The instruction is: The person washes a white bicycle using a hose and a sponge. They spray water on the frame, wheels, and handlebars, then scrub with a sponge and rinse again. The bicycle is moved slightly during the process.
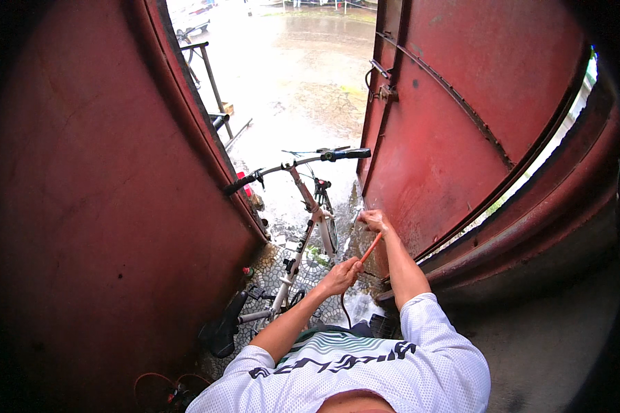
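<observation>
An orange hose (371,247) runs up and to the right between my two hands. My left hand (342,277) is closed around its lower part, and a thin dark length hangs below that fist. Farther out, my right hand (374,220) is closed at the hose's upper end, close to the lower part of the red metal door; the tip in its fingers is hard to make out. Left of my hands stands a white bicycle (282,292), its handlebar (275,169) turned across the doorway and its black saddle (224,327) near my left side.
A red metal panel (117,172) rises on the left, and the red door (489,89) with a bolt (387,91) stands on the right. Wet patterned paving (310,275) lies underfoot, whitish near my feet. Outside is bright wet ground (303,76) with a metal frame (213,82).
</observation>
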